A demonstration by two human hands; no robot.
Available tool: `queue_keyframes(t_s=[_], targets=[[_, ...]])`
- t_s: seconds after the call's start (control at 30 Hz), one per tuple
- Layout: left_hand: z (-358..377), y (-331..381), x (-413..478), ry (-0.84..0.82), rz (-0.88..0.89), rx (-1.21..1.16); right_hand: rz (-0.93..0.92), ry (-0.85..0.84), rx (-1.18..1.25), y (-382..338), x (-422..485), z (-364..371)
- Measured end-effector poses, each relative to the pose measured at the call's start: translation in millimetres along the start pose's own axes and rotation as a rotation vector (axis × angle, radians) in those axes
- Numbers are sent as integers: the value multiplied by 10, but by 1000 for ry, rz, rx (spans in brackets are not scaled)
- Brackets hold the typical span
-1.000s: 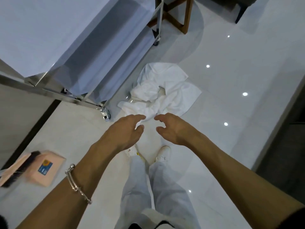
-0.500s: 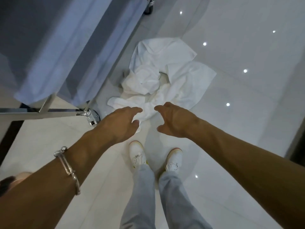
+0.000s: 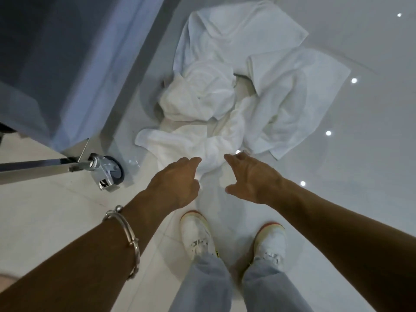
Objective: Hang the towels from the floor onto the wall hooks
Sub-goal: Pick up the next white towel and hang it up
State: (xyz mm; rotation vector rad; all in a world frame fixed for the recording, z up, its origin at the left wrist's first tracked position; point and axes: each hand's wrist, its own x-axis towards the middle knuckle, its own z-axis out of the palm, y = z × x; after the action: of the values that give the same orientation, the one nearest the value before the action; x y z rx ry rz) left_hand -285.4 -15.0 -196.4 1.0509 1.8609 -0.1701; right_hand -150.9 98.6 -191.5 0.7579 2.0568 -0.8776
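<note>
Left hand (image 3: pixel 177 181) and right hand (image 3: pixel 252 176) are hovering relaxed, grasping nothing | towels (image 3: pixel 202 97) are lying crumpled, likely soft, light, limp | nearest fold is offering purchase.

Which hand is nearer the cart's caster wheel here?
Left. The left hand is just to the right of the caster wheel in the view, at the near edge of the towels. The right hand is farther right, beyond the left hand.
</note>
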Motion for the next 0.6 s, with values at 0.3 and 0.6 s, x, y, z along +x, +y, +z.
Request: queue_keyframes(t_s=[0.3, 0.6], targets=[[433, -100, 991, 130, -17, -4, 15, 34, 65, 413, 551, 346], [707, -18, 1143, 72, -102, 45, 7, 62, 129, 618, 630, 395]])
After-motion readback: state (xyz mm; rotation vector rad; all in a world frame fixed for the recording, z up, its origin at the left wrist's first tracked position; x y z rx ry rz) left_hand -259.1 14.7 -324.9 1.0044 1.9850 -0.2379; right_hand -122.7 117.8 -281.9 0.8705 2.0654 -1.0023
